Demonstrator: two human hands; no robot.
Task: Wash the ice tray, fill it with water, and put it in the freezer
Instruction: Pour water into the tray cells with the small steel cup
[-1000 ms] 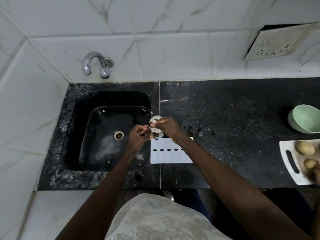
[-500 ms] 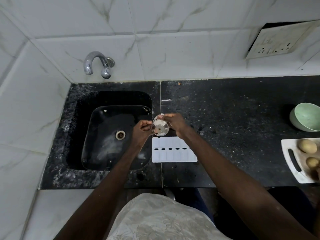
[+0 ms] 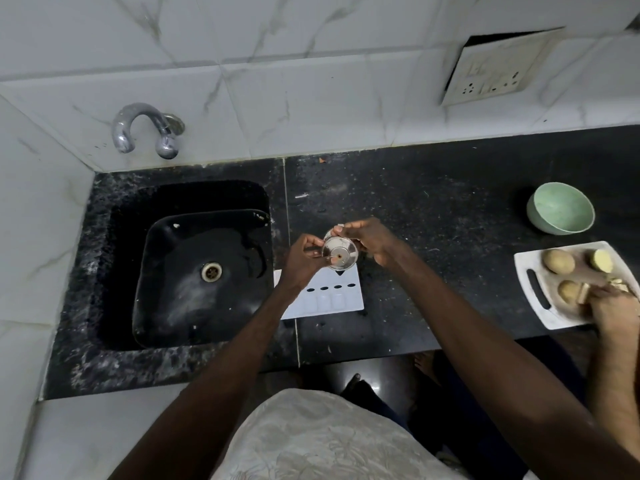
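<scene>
Ice tray [image 3: 332,301]: flat on tabletop [image 3: 450,209] beside sink [image 3: 194,265], below your hands. Left hand [image 3: 299,259], right hand [image 3: 375,242]: each grip pinching small metal cup [image 3: 340,251]. Set it down first; then wash tray.

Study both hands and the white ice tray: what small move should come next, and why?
Probably set the small metal piece aside, or into the open drain of the sink. The left hand and right hand both pinch it above the ice tray, which lies on the counter beside the sink, so neither hand is free to lift it to the tap.
</scene>
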